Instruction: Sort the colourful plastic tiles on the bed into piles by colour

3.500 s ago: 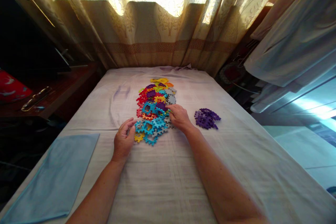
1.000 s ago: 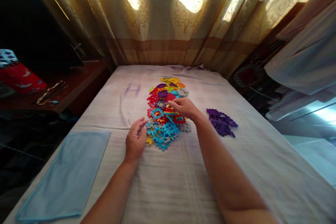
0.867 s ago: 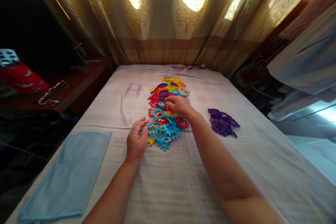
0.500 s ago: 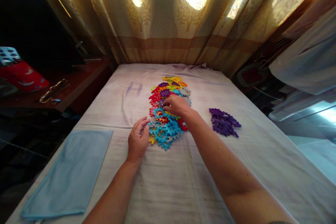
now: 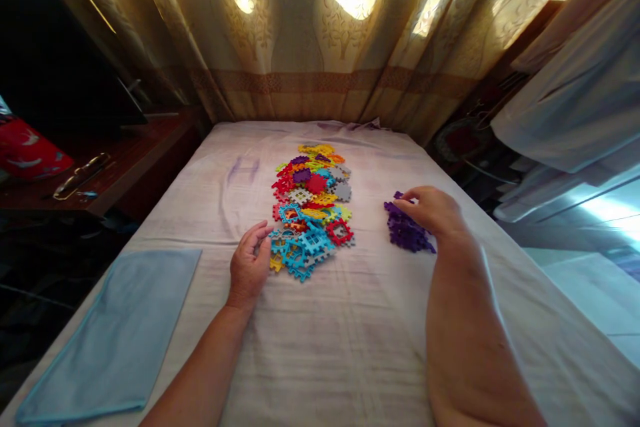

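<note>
A long heap of flat interlocking plastic tiles (image 5: 313,240) in blue, red, yellow, grey, green and purple lies down the middle of the sheet. My left hand (image 5: 250,260) rests at the heap's near left edge, open, fingers loosely curved and holding nothing. To the right is a separate pile of purple interlocking tiles (image 5: 407,233). Over the top of this pile, my right hand (image 5: 433,210) has its thumb and fingers closed on a purple tile, which the fingers partly hide. Within the mixed heap, one purple tile (image 5: 301,175) still shows near a solid red tile (image 5: 315,183).
A folded light-blue cloth (image 5: 110,327) lies on the left of the bed-like surface (image 5: 340,347). Beyond the left edge stands a dark wooden cabinet (image 5: 135,180) with a red container (image 5: 30,147) and glasses (image 5: 80,175). Curtains (image 5: 295,47) hang behind.
My right hand has moved from the mixed heap rightward to the purple pile. The left hand has stayed beside the heap. The whole view has shifted slightly.
</note>
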Motion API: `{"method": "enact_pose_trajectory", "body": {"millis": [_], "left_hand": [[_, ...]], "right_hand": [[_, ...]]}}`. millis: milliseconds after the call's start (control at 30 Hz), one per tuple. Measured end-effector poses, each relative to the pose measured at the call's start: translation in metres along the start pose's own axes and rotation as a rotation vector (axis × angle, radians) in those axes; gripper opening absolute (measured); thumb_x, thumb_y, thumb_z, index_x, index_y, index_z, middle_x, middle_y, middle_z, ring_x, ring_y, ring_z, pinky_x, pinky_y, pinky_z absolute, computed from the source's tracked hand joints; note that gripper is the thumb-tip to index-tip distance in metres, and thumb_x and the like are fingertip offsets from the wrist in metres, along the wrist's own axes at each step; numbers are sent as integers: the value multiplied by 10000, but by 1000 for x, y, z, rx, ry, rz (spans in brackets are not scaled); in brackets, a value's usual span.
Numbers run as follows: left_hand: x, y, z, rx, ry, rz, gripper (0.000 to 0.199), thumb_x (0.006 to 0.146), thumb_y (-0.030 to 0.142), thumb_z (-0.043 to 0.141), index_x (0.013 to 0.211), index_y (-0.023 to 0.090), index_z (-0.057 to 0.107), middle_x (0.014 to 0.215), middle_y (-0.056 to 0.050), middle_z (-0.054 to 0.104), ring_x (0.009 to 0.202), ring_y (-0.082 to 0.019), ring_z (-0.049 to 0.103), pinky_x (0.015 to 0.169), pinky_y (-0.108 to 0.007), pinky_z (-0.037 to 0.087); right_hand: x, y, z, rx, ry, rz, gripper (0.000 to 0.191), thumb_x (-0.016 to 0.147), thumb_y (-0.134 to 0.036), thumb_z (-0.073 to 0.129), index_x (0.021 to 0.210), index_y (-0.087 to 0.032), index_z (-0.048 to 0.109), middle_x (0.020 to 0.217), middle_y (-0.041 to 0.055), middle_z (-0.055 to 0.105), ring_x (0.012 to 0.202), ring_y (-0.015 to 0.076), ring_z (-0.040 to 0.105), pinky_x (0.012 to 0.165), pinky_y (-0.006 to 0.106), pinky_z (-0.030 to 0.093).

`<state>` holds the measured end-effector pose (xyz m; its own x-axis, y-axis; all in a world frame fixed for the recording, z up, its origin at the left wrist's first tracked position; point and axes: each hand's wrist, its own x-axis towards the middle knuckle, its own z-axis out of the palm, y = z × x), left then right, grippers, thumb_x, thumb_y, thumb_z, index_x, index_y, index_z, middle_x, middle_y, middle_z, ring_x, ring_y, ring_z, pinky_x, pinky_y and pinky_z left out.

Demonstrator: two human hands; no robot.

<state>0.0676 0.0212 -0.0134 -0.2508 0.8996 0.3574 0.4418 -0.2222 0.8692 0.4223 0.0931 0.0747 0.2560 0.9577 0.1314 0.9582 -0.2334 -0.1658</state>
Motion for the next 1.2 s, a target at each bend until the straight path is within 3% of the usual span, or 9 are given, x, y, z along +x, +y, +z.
{"method": "enact_pose_trajectory", "body": {"millis": [100, 200, 367, 500, 633, 767, 900, 1067, 1200], "left_hand": [[0, 1, -1, 1, -11, -11, 287, 872, 365, 537, 1020, 197, 717, 1242, -91, 679, 1169, -224, 629, 1072, -401, 470], [0, 0, -2, 4, -13, -8, 288, 875, 369, 539, 1025, 198, 717, 1247, -90, 677, 1173, -223, 626, 1081, -402, 461], [0, -4, -2, -1, -6, -6, 294, 867, 380, 552, 1027, 198, 719, 1254, -94, 675, 1179, -229, 624, 1074, -405, 467], [0, -5, -2, 1, -11, -9, 310, 865, 395, 550, 1030, 194, 721, 1254, -99, 676, 1172, -230, 630, 1064, -408, 475], [0, -5, -1, 0, -4, -2, 304, 868, 391, 548, 1021, 198, 726, 1237, -94, 686, 1164, -223, 635, 1065, -399, 474], [0, -3, -1, 3, 5, 4, 284, 871, 372, 545, 1009, 204, 728, 1221, -87, 693, 1160, -220, 637, 1061, -393, 477], [0, -2, -1, 12, 5, 3, 281, 877, 372, 539, 1006, 210, 729, 1226, -85, 690, 1162, -227, 636, 1070, -408, 469], [0, -2, -1, 19, 1, 10, 279, 883, 362, 535, 1016, 209, 727, 1225, -85, 690, 1164, -224, 634, 1064, -400, 474], [0, -2, -1, 23, -1, 20, 276, 885, 352, 534, 1024, 210, 726, 1229, -82, 689, 1170, -217, 631, 1067, -391, 472]], "right_hand": [[4, 20, -1, -2, -137, 131, 206, 739, -427, 708, 791, -242, 781, 636, 40, 682, 623, 204, 622, 578, 299, 401], [5, 24, 1, 20, -241, 194, 195, 742, -414, 714, 804, -241, 782, 567, 20, 649, 563, 189, 606, 575, 298, 405], [5, 21, 0, 28, -273, 191, 199, 714, -434, 738, 760, -243, 768, 631, 34, 690, 598, 204, 634, 572, 300, 421], [3, 10, -6, -1, -207, 152, 256, 755, -471, 701, 843, -243, 779, 842, 78, 745, 791, 251, 683, 641, 315, 455], [-3, -20, -2, 6, -85, 26, 289, 844, -431, 615, 997, -238, 766, 1035, 103, 742, 966, 283, 671, 772, 352, 487], [-4, -72, 16, 89, 75, -311, 308, 891, -352, 568, 1130, -232, 720, 1215, 99, 691, 1116, 280, 613, 939, 403, 462], [10, -130, 34, 117, 66, -572, 378, 893, -326, 577, 1245, -216, 660, 1361, 119, 608, 1247, 293, 528, 1016, 442, 420], [33, -169, 48, 52, 3, -662, 502, 875, -301, 578, 1370, -222, 557, 1434, 105, 544, 1299, 298, 461, 1035, 462, 390], [40, -175, 52, -28, -41, -679, 374, 887, -291, 541, 1238, -236, 658, 1317, 93, 636, 1235, 296, 506, 987, 448, 393]]}}
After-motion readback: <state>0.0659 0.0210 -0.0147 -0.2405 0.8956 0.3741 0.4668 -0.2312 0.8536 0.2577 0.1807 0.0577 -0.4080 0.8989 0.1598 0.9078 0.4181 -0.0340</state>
